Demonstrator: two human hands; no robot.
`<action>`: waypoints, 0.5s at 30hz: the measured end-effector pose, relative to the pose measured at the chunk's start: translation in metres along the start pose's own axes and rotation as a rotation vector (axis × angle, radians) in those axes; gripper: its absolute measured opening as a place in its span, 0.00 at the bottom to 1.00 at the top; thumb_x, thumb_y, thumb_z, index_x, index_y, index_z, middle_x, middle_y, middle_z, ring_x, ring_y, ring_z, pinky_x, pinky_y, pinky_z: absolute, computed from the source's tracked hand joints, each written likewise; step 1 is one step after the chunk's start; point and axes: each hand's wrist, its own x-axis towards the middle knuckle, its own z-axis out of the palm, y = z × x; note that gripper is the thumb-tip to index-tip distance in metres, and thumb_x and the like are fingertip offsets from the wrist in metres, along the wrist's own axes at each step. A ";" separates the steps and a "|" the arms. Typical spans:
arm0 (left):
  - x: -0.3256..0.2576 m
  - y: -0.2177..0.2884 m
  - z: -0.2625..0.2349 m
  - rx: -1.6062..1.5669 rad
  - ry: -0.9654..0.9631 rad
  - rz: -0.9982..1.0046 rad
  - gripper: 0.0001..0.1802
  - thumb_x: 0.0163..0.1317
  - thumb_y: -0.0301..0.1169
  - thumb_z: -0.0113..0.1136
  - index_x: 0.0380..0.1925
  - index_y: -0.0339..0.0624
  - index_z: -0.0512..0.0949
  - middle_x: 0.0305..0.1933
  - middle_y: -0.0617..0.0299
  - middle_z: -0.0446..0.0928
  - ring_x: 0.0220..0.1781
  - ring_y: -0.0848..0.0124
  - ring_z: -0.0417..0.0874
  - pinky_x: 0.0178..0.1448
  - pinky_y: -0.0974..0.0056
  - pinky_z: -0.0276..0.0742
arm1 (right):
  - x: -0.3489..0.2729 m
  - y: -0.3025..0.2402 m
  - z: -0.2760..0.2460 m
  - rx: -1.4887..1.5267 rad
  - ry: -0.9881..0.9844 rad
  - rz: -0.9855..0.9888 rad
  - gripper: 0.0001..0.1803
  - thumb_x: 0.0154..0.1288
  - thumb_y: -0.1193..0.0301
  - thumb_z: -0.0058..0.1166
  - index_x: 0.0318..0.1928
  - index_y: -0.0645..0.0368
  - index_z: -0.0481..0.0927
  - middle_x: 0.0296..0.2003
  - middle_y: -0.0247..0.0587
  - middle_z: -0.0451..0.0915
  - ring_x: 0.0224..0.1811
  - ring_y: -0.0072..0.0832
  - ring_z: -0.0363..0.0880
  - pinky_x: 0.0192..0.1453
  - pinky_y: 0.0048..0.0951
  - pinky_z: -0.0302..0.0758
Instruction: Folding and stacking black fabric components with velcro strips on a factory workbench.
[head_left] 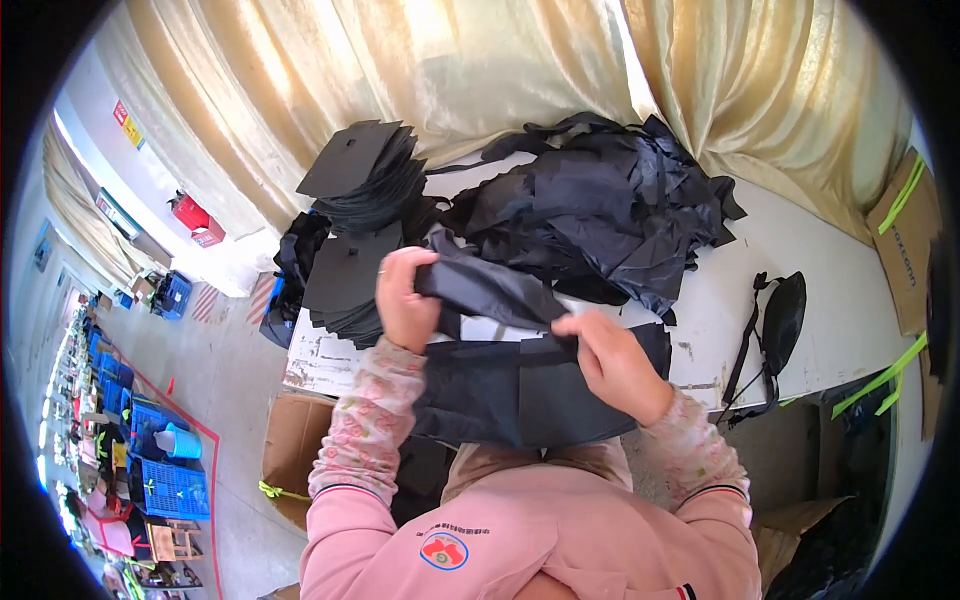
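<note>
Head view: left hand (403,300) raised, right hand (612,362) lower, both apparently gripping one black fabric piece (490,290)

Black cloth on white, under gold drapes

A black fabric strip (490,290) is running between the hands, over a black fabric panel (530,390) that is lying on a white worktop (800,300) showing scuffed, darker patches. A heap of black cloth (600,210) and stacks of black flat pieces (360,200) are sitting behind. Shiny gold curtains (480,70) are hanging beyond. The person is wearing pink sleeves (360,420) with a faint floral print and dark-striped cuffs. Blue crates (175,490) are dotting the grey floor (220,370).
</note>
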 end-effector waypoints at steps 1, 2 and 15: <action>-0.007 -0.013 -0.014 0.050 -0.011 -0.011 0.19 0.40 0.16 0.59 0.37 0.40 0.78 0.41 0.54 0.80 0.47 0.54 0.80 0.55 0.57 0.75 | -0.008 -0.004 -0.009 0.129 -0.208 0.039 0.18 0.59 0.86 0.45 0.49 0.61 0.75 0.40 0.49 0.78 0.42 0.47 0.80 0.47 0.38 0.77; -0.013 -0.024 -0.028 0.093 -0.025 -0.020 0.19 0.40 0.16 0.59 0.37 0.40 0.79 0.41 0.54 0.80 0.48 0.54 0.81 0.55 0.57 0.75 | -0.016 -0.007 -0.019 0.254 -0.412 0.083 0.17 0.60 0.86 0.45 0.48 0.62 0.76 0.40 0.48 0.79 0.42 0.46 0.80 0.47 0.37 0.77; -0.084 -0.126 -0.168 -0.026 -1.237 -0.786 0.11 0.54 0.30 0.72 0.35 0.35 0.85 0.28 0.62 0.84 0.33 0.76 0.78 0.43 0.67 0.74 | -0.041 0.050 -0.084 0.249 -0.790 0.438 0.13 0.64 0.79 0.54 0.49 0.60 0.78 0.35 0.39 0.83 0.38 0.29 0.83 0.43 0.28 0.77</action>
